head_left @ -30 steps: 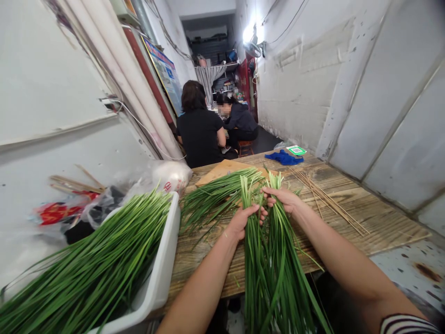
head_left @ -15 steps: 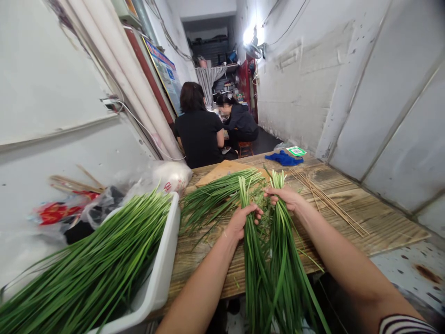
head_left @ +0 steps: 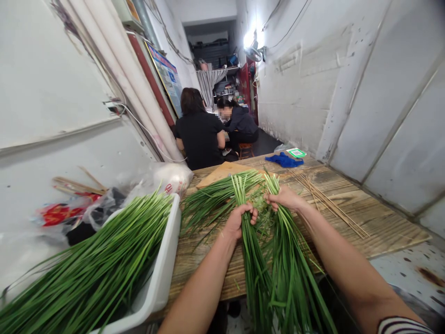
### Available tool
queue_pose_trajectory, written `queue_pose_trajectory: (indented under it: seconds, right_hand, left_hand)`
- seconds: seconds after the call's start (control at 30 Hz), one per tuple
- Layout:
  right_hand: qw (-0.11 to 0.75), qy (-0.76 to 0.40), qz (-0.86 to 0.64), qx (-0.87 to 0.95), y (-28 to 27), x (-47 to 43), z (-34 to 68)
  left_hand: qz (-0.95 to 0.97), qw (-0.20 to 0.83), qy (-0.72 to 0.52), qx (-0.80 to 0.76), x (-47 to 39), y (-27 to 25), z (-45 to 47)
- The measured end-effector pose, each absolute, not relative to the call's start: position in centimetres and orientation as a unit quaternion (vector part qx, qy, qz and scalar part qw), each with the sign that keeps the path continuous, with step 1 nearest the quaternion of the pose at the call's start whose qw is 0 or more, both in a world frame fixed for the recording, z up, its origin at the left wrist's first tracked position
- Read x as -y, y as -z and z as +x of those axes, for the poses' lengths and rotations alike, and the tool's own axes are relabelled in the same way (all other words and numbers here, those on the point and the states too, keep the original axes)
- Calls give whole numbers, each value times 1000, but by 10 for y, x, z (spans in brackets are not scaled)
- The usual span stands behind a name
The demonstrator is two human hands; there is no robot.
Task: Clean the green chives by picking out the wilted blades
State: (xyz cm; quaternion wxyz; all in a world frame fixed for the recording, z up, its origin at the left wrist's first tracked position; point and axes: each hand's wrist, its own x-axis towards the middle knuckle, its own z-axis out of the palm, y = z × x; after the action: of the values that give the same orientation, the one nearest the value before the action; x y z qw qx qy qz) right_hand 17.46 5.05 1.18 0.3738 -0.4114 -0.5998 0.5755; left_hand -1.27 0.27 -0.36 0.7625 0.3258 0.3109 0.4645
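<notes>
My left hand (head_left: 242,219) is closed round a bunch of garlic chives (head_left: 255,260), pale stem ends up and green leaves hanging over the table's near edge. Beside it, my right hand (head_left: 283,198) grips a second bunch of garlic chives (head_left: 292,264) just below the pale ends. The two bunches hang close together, their lower leaves overlapping. Between and behind the hands lie loose green trimmings (head_left: 259,202). A further pile of chives (head_left: 212,197) rests on the table behind my left hand.
At the left, a white plastic bin (head_left: 163,273) holds many chives. Thin wooden sticks (head_left: 328,204) and a blue cloth-like item (head_left: 284,160) lie on the wooden table (head_left: 375,222). Plastic bags (head_left: 170,176) sit behind the bin. Two people (head_left: 200,134) sit beyond the table.
The left bunch has shifted slightly left and my left fingers have wrapped more fully round it. My right hand has closed further over the stems of its bunch, which now slants more.
</notes>
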Motion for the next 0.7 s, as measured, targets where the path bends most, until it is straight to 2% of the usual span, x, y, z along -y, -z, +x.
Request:
queue_pose_trajectory:
  seconds: [0.2, 0.4, 0.47, 0.6, 0.7]
  right_hand:
    - [327, -480, -435, 688, -21, -44, 173]
    - [299, -464, -432, 713, -18, -49, 183]
    - [325, -453, -473, 682, -18, -54, 187]
    - [434, -487, -517, 554, -21, -57, 184]
    - [454, -531, -519, 493, -21, -54, 176]
  left_hand:
    - [298, 789, -449, -296, -4, 3, -12]
    - [278, 811, -440, -269, -5, -2, -20]
    - [272, 814, -455, -238, -5, -5, -25]
    - [288, 789, -484, -247, -4, -7, -26]
    - [317, 768, -476, -289, -2, -3, -20]
